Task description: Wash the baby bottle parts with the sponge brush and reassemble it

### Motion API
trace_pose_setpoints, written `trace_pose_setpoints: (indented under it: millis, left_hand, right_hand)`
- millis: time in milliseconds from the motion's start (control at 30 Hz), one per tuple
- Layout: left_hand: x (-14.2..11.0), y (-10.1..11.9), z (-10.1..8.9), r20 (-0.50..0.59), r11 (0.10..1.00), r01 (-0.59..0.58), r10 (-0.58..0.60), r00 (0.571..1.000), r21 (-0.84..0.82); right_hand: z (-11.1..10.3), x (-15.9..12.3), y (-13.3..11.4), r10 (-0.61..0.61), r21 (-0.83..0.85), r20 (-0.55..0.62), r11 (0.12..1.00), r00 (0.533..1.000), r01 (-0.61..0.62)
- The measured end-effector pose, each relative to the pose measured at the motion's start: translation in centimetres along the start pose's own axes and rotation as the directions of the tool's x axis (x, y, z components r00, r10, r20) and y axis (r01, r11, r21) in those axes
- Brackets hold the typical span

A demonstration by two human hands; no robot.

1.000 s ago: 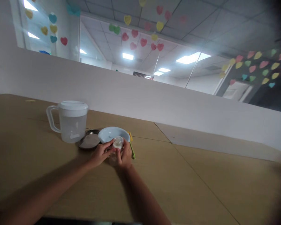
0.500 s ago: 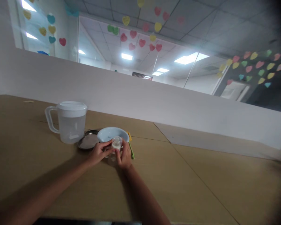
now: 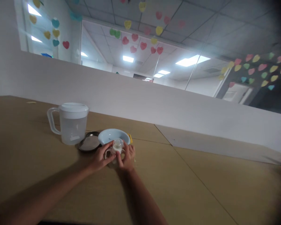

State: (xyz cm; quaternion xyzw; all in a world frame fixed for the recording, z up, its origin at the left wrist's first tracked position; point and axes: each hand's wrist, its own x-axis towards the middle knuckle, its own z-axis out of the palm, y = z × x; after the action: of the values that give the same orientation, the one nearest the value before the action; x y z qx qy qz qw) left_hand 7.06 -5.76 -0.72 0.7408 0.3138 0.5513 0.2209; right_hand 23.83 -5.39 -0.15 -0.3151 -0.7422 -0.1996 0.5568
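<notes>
Both hands are at a small baby bottle point(image 3: 117, 147) with a clear domed cap, a white collar and what look like side handles. It stands roughly upright, just in front of a pale blue bowl point(image 3: 103, 136). My left hand point(image 3: 100, 158) is closed on the bottle's left side, thumb and fingers around a handle. From the right, my right hand point(image 3: 126, 157) grips it, with the thumb at the front of the collar. The lower part of the bottle is mostly hidden by the hands.
A lidded clear pitcher point(image 3: 73, 128) with a white lid stands at the left. Beside it is a dark metal dish point(image 3: 81, 146) holding a pale, flat layer. A yellow utensil end point(image 3: 130, 138) shows right of the bowl. Behind the wooden table point(image 3: 189, 193) runs a white wall point(image 3: 135, 100).
My right hand has shifted slightly right and its fingers curl more around the bottle, covering the green handle seen before. My left hand stays on the bottle. The view has tilted a little.
</notes>
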Motion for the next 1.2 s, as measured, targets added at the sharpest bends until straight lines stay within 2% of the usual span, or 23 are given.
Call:
trace_pose_setpoints:
  millis: [167,333,467,567,733,1200]
  left_hand:
    - [-0.2,0.4,0.0,-0.031,0.974,-0.095,0.104,0.994,0.205]
    - [-0.5,-1.1,0.5,-0.049,0.949,-0.091,0.111,0.993,0.302]
    - [-0.5,-1.6,1.0,-0.081,0.944,-0.121,0.153,0.985,0.306]
    - [-0.4,-1.6,1.2,-0.079,0.947,-0.137,0.167,0.983,0.292]
    - [-0.4,-1.8,1.4,-0.137,0.948,-0.124,0.169,0.976,0.293]
    - [-0.4,-1.2,1.2,-0.086,0.949,-0.139,0.17,0.982,0.284]
  right_hand:
    - [-0.6,0.4,0.4,0.0,0.023,0.021,1.0,1.0,-0.001]
    - [-0.4,0.8,0.0,0.132,0.125,0.022,0.983,0.991,-0.133]
    - [0.2,0.7,-0.5,0.197,0.173,0.079,0.963,0.977,-0.208]
    - [0.4,0.6,-0.6,0.24,0.184,0.089,0.95,0.967,-0.252]
    - [0.3,0.7,-0.6,0.275,0.214,0.094,0.933,0.957,-0.289]
    - [0.4,0.9,-0.6,0.35,0.271,0.083,0.893,0.933,-0.359]
